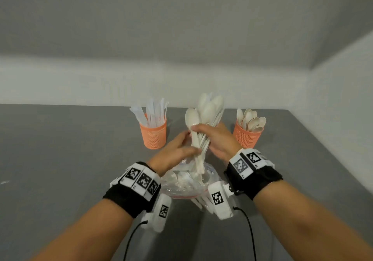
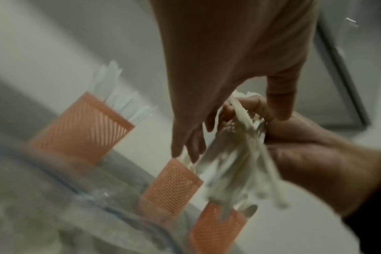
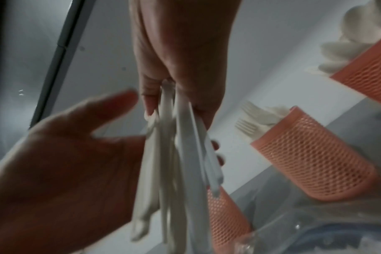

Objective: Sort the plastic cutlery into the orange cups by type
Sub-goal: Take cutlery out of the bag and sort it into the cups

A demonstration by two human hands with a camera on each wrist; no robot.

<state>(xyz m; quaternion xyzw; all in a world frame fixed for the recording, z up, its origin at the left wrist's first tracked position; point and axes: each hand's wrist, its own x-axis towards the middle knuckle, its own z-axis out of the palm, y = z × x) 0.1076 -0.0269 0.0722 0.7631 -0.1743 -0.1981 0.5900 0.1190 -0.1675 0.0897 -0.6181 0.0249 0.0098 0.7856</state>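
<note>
Grey bench, 3 orange cups along its back edge: right hand clutches spoons, left hand flat against them.

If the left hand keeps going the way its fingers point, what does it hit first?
The left hand points forward and right, so its fingers would first meet the bundle of spoon handles gripped by the right hand. They look nearly touching already; blur hides actual contact.
</note>
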